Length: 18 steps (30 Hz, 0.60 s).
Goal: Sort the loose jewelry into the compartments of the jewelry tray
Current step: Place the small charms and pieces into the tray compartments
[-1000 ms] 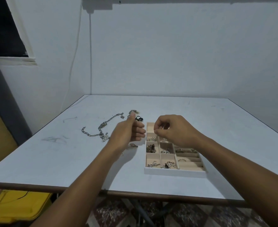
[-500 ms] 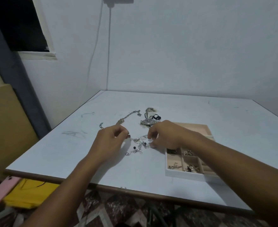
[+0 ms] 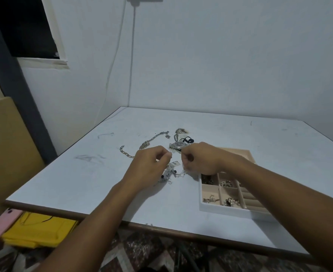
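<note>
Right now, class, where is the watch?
In the head view the watch lies on the table, left of the tray, just beyond the right hand, beside the black band.

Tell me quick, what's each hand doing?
Left hand: fingers curled, cannot tell whether they hold anything.
Right hand: fingers pinch a thin chain hanging to the loose pile.

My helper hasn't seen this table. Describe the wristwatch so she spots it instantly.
On the white table, look left of the jewelry tray, just beyond the right hand. The wristwatch lies there, the only piece with a round dark dial, unlike the long chain and black hair tie beside it.
</note>
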### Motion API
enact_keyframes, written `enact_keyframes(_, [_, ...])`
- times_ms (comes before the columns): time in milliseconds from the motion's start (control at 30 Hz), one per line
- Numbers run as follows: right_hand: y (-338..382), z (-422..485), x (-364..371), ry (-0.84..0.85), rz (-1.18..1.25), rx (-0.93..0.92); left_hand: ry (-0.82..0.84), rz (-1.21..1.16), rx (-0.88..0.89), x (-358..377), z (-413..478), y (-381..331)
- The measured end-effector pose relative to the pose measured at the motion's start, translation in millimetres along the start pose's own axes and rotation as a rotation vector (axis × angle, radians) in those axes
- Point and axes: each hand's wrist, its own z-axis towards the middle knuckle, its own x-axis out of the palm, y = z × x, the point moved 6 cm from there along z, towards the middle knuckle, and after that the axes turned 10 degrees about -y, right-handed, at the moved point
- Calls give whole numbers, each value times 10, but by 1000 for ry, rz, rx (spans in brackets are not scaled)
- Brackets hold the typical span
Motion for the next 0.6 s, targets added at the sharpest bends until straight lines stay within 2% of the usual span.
enact_keyframes(100, [-30,-7,-113,-36,77,23,-8,-65,-50,34,58,-63])
enact_keyframes(367, [-24,-39,-395,-143,191,25,-30,-561,-405,344,75,-144])
enact_keyframes(600, [-38,-152,-544,-237,200,31,72,-763,-444,579,1,-408])
